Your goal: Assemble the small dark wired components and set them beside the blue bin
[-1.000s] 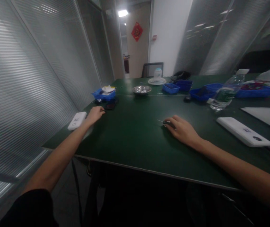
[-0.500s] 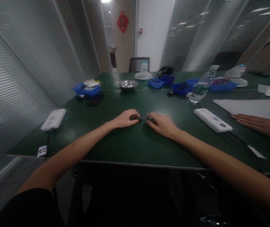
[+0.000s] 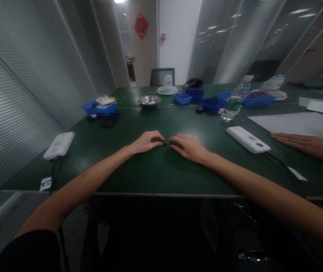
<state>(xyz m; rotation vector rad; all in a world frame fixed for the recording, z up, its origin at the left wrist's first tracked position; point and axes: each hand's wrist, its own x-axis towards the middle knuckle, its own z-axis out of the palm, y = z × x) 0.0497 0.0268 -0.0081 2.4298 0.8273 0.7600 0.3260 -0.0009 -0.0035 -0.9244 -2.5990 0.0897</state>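
My left hand [image 3: 149, 142] rests on the green table, thumb and fingers pinched around a small dark piece [image 3: 163, 142]. Its kind is too small and blurred to tell. Facing it, my right hand [image 3: 189, 146] is closed on a thin tool with a metal shaft [image 3: 167, 142]. The shaft bridges the narrow gap between my hands and points at the dark piece; most of the tool is hidden under my right fingers. Whether the tip touches the piece I cannot tell.
White power banks with cables lie left [image 3: 59, 145] and right [image 3: 248, 139]. Behind stand a metal bowl [image 3: 149, 101], blue bins [image 3: 182, 98] and a water bottle [image 3: 235, 100]. At right, another person's hand [image 3: 305, 144] lies by a white sheet [image 3: 300, 122].
The whole view has shifted slightly, so everything appears a little further left. My hands keep their holds, and the gap between them looks slightly narrower.
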